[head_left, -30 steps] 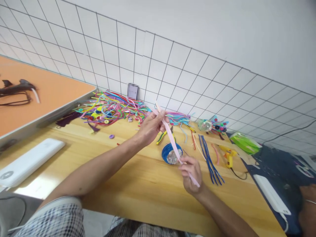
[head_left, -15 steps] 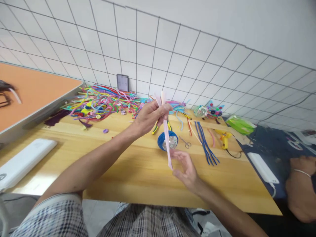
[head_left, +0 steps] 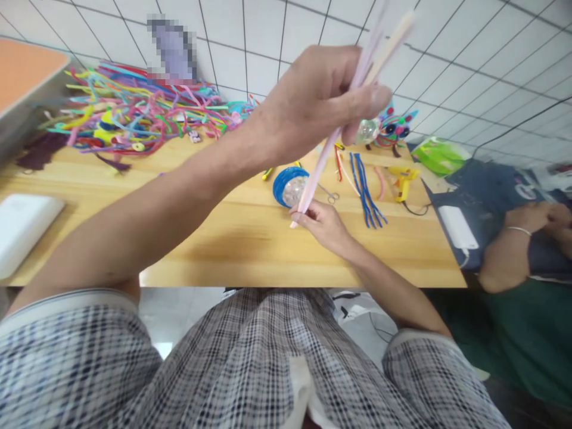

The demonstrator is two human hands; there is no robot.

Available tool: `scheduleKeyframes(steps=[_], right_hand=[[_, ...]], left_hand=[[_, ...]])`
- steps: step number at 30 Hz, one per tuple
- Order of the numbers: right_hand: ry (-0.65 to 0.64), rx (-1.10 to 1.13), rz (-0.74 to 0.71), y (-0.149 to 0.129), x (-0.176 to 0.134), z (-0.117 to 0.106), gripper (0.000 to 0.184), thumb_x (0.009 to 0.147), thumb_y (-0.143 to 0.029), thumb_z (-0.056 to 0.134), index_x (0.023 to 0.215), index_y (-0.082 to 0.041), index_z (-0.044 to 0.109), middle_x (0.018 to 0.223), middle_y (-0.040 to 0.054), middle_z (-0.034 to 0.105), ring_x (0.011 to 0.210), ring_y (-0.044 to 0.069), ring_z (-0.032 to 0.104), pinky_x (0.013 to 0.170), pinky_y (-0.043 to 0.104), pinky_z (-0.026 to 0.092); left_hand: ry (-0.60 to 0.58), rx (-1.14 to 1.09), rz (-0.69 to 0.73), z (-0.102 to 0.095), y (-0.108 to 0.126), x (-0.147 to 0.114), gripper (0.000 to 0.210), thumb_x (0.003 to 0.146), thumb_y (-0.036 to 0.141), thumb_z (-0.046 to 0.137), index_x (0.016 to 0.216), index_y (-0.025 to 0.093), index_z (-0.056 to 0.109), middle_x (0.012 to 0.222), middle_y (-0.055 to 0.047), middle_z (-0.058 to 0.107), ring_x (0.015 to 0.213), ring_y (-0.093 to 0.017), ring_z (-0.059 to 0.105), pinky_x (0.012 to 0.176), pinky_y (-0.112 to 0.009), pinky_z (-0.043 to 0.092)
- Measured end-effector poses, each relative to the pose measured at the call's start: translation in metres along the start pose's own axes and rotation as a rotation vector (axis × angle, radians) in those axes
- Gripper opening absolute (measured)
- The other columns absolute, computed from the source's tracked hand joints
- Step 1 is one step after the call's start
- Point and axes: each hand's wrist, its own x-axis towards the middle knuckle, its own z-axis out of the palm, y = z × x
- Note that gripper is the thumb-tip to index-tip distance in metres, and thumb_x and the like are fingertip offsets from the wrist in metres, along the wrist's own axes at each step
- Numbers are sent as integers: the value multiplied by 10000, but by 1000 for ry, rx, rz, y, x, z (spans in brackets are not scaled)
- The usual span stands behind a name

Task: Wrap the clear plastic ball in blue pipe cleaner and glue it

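Pale pink and cream pipe cleaners (head_left: 322,162) run slantwise between my two hands. My left hand (head_left: 333,98), raised high above the table, is closed around their upper part, and their ends stick up past the thumb, a little blurred. Lower down, my right hand (head_left: 320,223) pinches them near the bottom end between thumb and fingers. Just behind the right hand, a clear ball wrapped in blue pipe cleaner (head_left: 286,186) rests on the wooden table (head_left: 232,244). Small scissors (head_left: 331,195) lie beside it, partly hidden by the strips.
A heap of coloured pipe cleaners (head_left: 147,113) covers the back left. Blue pipe cleaners (head_left: 366,190), a yellow glue gun (head_left: 403,182) and a decorated figure (head_left: 395,131) are at the right. White power banks (head_left: 27,229) lie at both sides. Another person's arm (head_left: 512,250) rests at far right.
My left hand has risen toward the upper right with the pipe cleaners. My right hand, apart from them before, now pinches their lower end. The view has tilted downward.
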Motion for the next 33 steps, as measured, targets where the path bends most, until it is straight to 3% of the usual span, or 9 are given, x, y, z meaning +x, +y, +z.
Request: scheduleKeyframes(steps=[3,5,9,12,17,22,28,33], right_hand=[[65,-100,-24,-1,-9,-6,144,974,-352,740,991,-215,782,846,5,761,745,169,640,763,304,508],[104,-182,-46,3,-14,-6,114,978,-321,720,985,-222,775,870,13,758,776,179,646,806,318,518],[92,-262,-17,20,-23,5,68,945,-253,673,909,-222,721,882,26,738,790,189,633,821,325,514],[75,-275,-2,29,-22,12,38,916,-230,661,910,-220,697,880,25,707,781,190,619,809,330,500],[77,-278,-7,25,-20,14,42,948,-256,670,914,-232,679,852,9,681,795,187,603,814,326,483],[89,-262,-4,22,-22,16,64,960,-197,646,928,-228,692,827,-2,687,782,183,619,809,317,498],[80,-255,-7,26,-21,18,86,956,-166,658,961,-224,721,850,-2,716,790,181,646,854,322,538],[73,-256,-17,29,-21,19,86,969,-164,656,978,-216,724,899,11,740,814,175,652,871,321,555]], left_hand=[[-61,1,73,12,5,1,320,1088,131,710,779,132,629,652,67,629,618,-47,601,642,-176,405],[-77,-68,47,20,2,-2,301,1090,158,720,811,134,607,659,73,608,617,-45,603,656,-176,418],[15,-186,-42,34,-21,-18,323,1077,289,776,821,151,634,606,45,598,573,-78,579,582,-196,413],[83,-319,-146,38,-40,-25,367,989,448,874,839,164,695,582,37,565,500,-100,535,496,-229,378],[150,-356,-135,42,-43,-24,546,882,660,887,748,202,623,596,53,465,533,-96,387,490,-263,281],[154,-443,-200,46,-39,-28,590,866,706,872,749,214,570,588,82,368,523,-85,306,498,-271,229],[-21,-707,-108,42,-40,-29,684,863,866,779,875,188,688,651,65,394,509,-75,318,493,-255,221],[66,-688,-150,47,-46,-28,654,855,826,832,917,200,654,616,98,377,480,-68,281,453,-229,203]])
